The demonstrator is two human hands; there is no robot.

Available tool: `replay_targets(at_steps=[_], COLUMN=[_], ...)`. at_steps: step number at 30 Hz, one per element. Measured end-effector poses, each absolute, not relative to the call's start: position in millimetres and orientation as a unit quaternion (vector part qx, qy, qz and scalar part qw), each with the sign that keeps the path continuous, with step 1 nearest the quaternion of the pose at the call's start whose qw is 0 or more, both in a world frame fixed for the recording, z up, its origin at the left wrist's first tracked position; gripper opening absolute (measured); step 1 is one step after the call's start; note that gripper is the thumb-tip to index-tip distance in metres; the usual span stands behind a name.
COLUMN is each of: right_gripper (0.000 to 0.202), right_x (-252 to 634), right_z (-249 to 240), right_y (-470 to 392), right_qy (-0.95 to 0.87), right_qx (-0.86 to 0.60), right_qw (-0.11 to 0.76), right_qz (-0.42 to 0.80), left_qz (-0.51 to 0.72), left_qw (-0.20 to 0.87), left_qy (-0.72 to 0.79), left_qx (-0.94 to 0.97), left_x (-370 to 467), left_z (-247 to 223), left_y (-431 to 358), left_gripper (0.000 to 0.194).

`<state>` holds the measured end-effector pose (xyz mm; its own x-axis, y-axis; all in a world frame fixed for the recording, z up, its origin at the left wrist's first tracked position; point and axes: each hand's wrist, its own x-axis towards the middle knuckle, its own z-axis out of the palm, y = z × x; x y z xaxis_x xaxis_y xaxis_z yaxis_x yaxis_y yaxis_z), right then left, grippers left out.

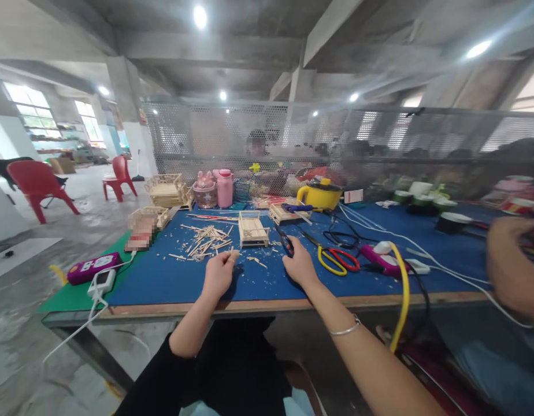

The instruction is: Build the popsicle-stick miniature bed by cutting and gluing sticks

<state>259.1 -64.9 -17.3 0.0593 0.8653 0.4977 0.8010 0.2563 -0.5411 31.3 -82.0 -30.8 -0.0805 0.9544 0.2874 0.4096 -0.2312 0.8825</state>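
Note:
My left hand (219, 274) is closed in a pinch on a short wooden stick (234, 253) near the table's front. To its right, my right hand (300, 263) grips a black-handled tool (286, 242) whose slim tip points away from me; its exact kind is partly hidden by the fingers. Between and beyond both hands stands a small wooden frame model (253, 229) built from sticks. A loose heap of thin wooden sticks (208, 240) lies left of it, with offcuts and crumbs scattered around.
Scissors with yellow and red handles (338, 261) lie right of my right hand. Beyond are a yellow pot (321, 195), a glue gun (296, 208) and a pink bottle (225, 189). Cables and a purple power strip (382, 260) lie rightward. Another person's arm (512, 266) rests at far right.

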Motion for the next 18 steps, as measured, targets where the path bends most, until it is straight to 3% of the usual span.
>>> replay_targets(at_steps=[9,13,18], right_gripper=[0.038,0.021,0.019], right_x=[258.7,235.7,200.8], right_z=[-11.1,-1.2,-0.5], right_y=[-71.5,-79.8,-81.2], right_qy=[-0.637,-0.684,-0.718], right_qx=[-0.564,-0.502,-0.455], right_qw=[0.512,0.491,0.459], right_qz=[0.121,0.199,0.258], left_qz=[0.42,0.376,0.336], left_qw=[0.27,0.258,0.221], left_qy=[0.556,0.517,0.508], left_qx=[0.664,0.725,0.762], left_x=[33.0,40.7,42.0], left_z=[-26.3,-20.6,-17.5], left_y=[-89.0,-96.9,-101.1], left_gripper=[0.043,0.031,0.029])
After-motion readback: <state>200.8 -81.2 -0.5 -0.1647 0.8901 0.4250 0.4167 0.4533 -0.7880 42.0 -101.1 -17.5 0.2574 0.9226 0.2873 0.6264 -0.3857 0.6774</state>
